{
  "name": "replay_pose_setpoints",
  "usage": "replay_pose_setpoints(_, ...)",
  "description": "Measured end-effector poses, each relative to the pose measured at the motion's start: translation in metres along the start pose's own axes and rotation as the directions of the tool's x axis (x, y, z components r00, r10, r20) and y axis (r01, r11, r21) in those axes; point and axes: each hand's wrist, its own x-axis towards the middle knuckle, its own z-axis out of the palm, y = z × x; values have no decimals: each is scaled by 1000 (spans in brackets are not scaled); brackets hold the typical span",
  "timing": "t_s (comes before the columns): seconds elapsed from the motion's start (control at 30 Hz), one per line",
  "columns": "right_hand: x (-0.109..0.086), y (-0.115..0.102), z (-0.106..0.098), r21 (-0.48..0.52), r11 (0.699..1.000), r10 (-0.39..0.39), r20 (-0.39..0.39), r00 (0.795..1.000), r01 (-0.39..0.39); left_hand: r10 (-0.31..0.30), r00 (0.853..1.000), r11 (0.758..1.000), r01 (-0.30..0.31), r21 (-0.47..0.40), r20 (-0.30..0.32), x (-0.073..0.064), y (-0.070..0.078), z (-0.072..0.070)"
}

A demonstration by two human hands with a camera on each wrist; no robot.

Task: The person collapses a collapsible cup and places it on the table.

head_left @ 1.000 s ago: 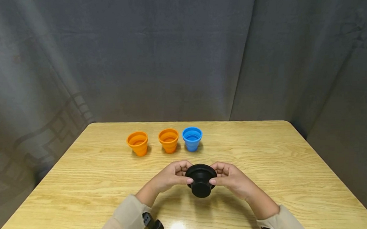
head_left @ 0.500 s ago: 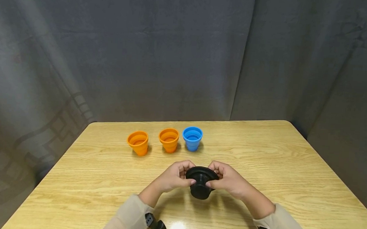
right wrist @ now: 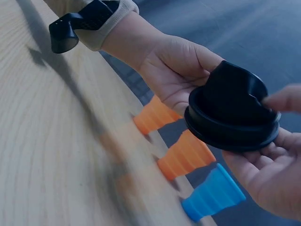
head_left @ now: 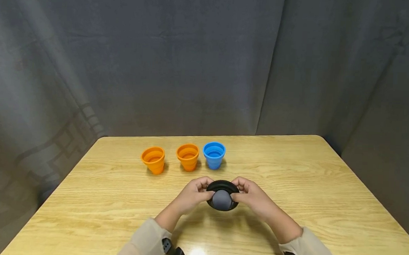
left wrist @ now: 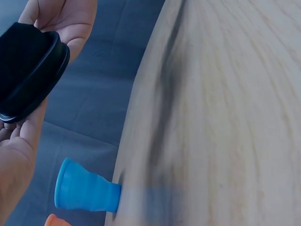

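Note:
A black collapsible cup [head_left: 222, 200] is held above the table between both hands, its round base turned toward the head camera. My left hand [head_left: 192, 197] grips the left side of its rim, thumb against the base. On the right side my right hand [head_left: 257, 200] does the same, fingers behind the rim. In the right wrist view the cup [right wrist: 230, 106] has a wide rim and its wall looks pushed in on one side. The left wrist view shows the black cup [left wrist: 28, 70] only in part, cut off at the edge.
Two orange collapsible cups, the left one [head_left: 154, 161] and the middle one [head_left: 188, 157], stand upright beyond the hands. Right of them stands a blue cup [head_left: 214, 155]. The wooden table [head_left: 308, 177] ends at a grey curtain [head_left: 179, 65].
The black cup has tilted so its base faces the head camera and it looks shorter. Both hands have risen slightly with it, thumbs now at its base. The other cups stay put.

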Motion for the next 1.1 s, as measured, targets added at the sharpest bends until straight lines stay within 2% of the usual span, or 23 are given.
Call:
replay_pose_setpoints(0.13,0,3,-7,127,990,-74,81,994,63,7,998,1000,-7,3,-61,2,0,-2)
replay_pose_setpoints(0.23,0,5,-10,213,974,-109,138,984,78,15,996,1000,-15,-3,-83,2,0,-3)
replay_pose_setpoints(0.4,0,10,-10,262,963,-93,137,986,54,20,997,999,-23,-35,-75,3,0,-1)
replay_pose_setpoints(0.53,-1,13,-9,270,961,-91,116,989,57,-9,999,998,6,-69,-37,2,0,-1)
replay_pose_setpoints(0.67,-2,12,-5,220,974,-65,41,997,55,-34,999,989,37,-146,26,0,-1,-3)
replay_pose_setpoints(0.8,-3,8,0,115,993,-17,-75,997,26,-33,997,983,44,-181,63,1,-4,-4)
replay_pose_setpoints(0.93,-4,4,6,18,1000,6,-169,986,-3,-36,999,993,35,-114,-6,3,-6,0)
replay_pose_setpoints(1.1,-3,1,12,-4,1000,12,-258,966,-13,9,992,1000,-8,13,-125,6,-4,7)
